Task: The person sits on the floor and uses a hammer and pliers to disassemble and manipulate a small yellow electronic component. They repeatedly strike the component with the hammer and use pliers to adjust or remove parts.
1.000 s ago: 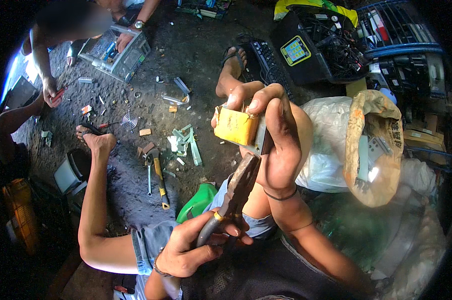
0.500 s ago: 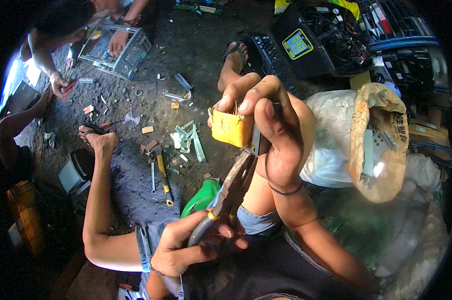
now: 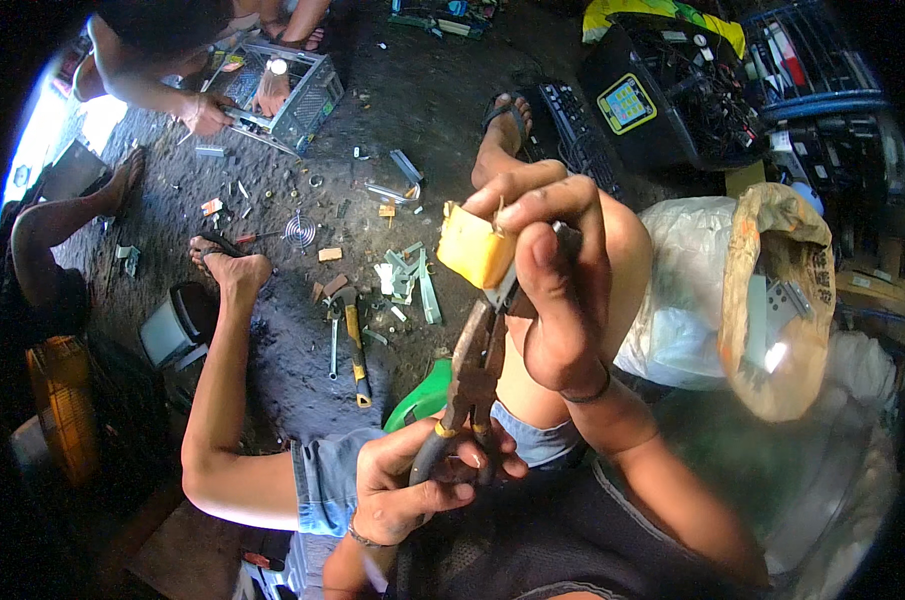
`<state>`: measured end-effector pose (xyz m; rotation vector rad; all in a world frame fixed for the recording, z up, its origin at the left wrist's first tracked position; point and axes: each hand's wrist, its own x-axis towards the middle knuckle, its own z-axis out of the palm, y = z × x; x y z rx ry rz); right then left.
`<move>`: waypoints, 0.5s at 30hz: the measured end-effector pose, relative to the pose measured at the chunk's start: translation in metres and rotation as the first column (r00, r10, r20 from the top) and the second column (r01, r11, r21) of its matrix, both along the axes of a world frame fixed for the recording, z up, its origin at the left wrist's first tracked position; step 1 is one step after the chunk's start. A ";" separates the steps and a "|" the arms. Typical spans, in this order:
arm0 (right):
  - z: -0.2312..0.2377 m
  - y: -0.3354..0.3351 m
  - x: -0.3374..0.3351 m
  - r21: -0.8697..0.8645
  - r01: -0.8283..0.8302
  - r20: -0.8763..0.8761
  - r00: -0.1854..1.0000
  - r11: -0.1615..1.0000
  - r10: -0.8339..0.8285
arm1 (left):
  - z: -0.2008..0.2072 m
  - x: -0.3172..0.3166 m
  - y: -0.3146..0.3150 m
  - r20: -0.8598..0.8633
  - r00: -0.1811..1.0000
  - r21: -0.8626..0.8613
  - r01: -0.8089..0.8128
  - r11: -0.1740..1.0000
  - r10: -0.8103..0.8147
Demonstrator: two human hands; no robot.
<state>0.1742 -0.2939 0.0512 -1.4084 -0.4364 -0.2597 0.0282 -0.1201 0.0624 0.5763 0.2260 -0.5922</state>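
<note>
My right hand (image 3: 562, 290) is raised in front of me, its fingers closed round a small transformer (image 3: 475, 246) wrapped in yellow tape. Metal shows along the transformer's lower right edge, and my fingers hide its far side. From below, my left hand (image 3: 422, 480) grips the dark handles of rusty pliers (image 3: 471, 375). The tips of their jaws meet the metal edge under the yellow tape. Whether the jaws have clamped on that edge I cannot tell.
On the dark ground lie a hammer (image 3: 356, 350), a wrench (image 3: 334, 340) and pale scraps (image 3: 407, 278). A paper-lined sack (image 3: 742, 320) stands at right, near a black bin of cables (image 3: 627, 90). A co-worker's hand (image 3: 207, 113) rests at a metal case (image 3: 317, 92).
The pliers stand more upright, and their jaws still meet the transformer's edge. The whole view has shifted, so things appear further right. The co-worker's hand has moved to the metal case.
</note>
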 end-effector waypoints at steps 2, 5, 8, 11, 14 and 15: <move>-0.001 0.000 0.001 -0.035 -0.010 0.051 0.999 0.999 0.012 | -0.004 0.000 0.000 0.017 1.000 -0.039 -0.011 0.999 0.012; -0.003 0.000 0.001 -0.015 -0.052 -0.021 0.998 0.999 0.051 | -0.003 -0.002 0.005 -0.068 0.998 -0.145 -0.019 0.989 0.010; -0.006 0.003 -0.003 -0.011 -0.128 -0.067 0.990 0.992 0.127 | 0.006 -0.004 0.008 -0.113 0.993 -0.230 -0.047 0.972 0.022; -0.002 0.001 -0.008 0.041 -0.143 -0.154 0.977 0.989 0.148 | 0.027 0.001 0.004 -0.243 0.968 -0.090 0.039 0.995 -0.059; -0.002 0.002 -0.005 0.198 -0.259 -0.157 0.944 0.945 0.291 | 0.015 -0.002 -0.010 -0.059 0.994 -0.085 0.091 0.992 -0.097; -0.003 0.003 -0.007 0.232 -0.243 -0.177 0.941 0.942 0.287 | 0.011 -0.005 -0.014 -0.002 0.998 -0.135 0.060 0.989 -0.061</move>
